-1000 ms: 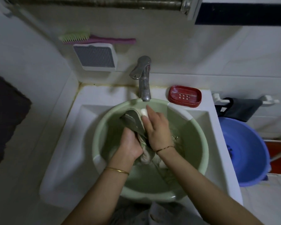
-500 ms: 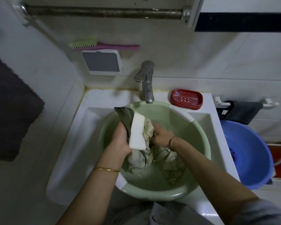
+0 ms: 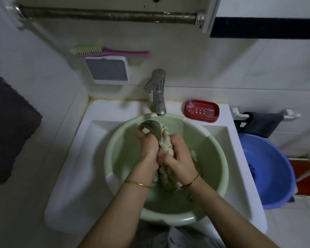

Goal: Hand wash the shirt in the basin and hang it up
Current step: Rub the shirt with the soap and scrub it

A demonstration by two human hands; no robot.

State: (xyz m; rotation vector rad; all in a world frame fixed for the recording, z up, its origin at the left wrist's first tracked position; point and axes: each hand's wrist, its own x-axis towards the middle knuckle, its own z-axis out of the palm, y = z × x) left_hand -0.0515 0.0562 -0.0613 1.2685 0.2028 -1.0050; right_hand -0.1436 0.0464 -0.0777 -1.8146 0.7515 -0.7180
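- Tiled walls frame a white sink (image 3: 75, 158) in a dim washroom, with a chrome tap (image 3: 157, 93) at the back and a pale green basin (image 3: 217, 169) set inside the sink bowl.
- Both hands work a bunched, wet shirt (image 3: 166, 140) above the middle of the basin, the cloth pressed between them and standing up in a wad, with a darker grey fold arching over its top.
- Left hand (image 3: 148, 149) grips the wad from the left side, its fingers curled round the grey fold near the top.
- Right hand (image 3: 179, 156) clamps the cream cloth from the right, fingers wrapped over the bundle and nearly touching the left hand.
- Below the wrists, the rest of the shirt trails down into the basin.
- By the look of it, the washing is mid-scrub: the garment is wet and being rubbed or squeezed, while rinsing, wringing and hanging are not yet done.
- A red soap dish (image 3: 201, 110) sits on the sink ledge beside the tap; whether it holds soap cannot be told.
- A metal rail (image 3: 106, 15) runs along the wall overhead, with no shirt on it.
- A blue tub (image 3: 268, 169) stands to the right of the sink.
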